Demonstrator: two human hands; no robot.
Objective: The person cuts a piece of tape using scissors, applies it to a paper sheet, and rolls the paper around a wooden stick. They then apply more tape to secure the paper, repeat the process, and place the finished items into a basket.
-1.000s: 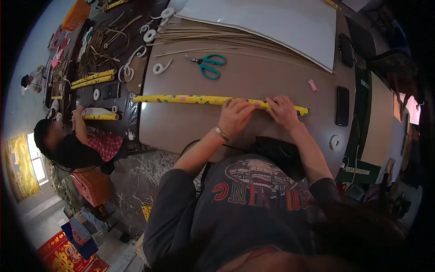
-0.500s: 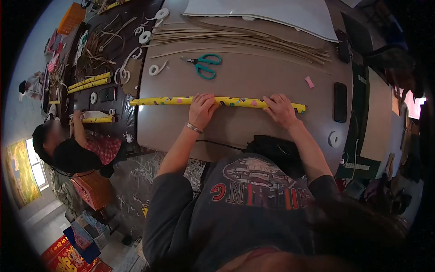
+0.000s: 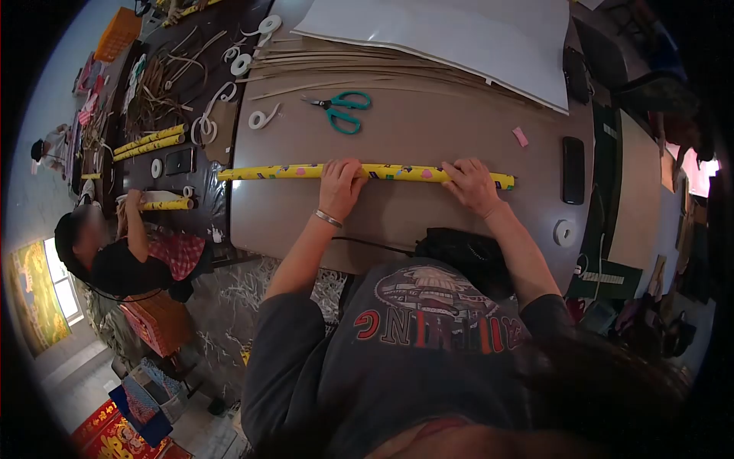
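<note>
A long thin yellow roll (image 3: 269,171) with a coloured pattern lies crosswise on the table in front of me. My left hand (image 3: 341,186) is closed over it left of its middle, fingertips on the far side. Nearer its right end, my right hand (image 3: 469,186) grips the same roll with bent fingers. Beyond the roll lie teal-handled scissors (image 3: 344,121), blades slightly apart and pointing left. A small pink piece (image 3: 520,137) lies beyond the roll's right end.
Long brown strips (image 3: 367,65) and a large white sheet (image 3: 451,34) cover the table's far side. A black phone (image 3: 572,170) and a tape roll (image 3: 565,232) lie right. At left, a co-worker (image 3: 115,252) handles another yellow roll (image 3: 170,204) beside several tape rolls.
The white sheet has slid nearer to me and now covers more of the brown strips. Both my hands and the yellow roll stay nearly in place.
</note>
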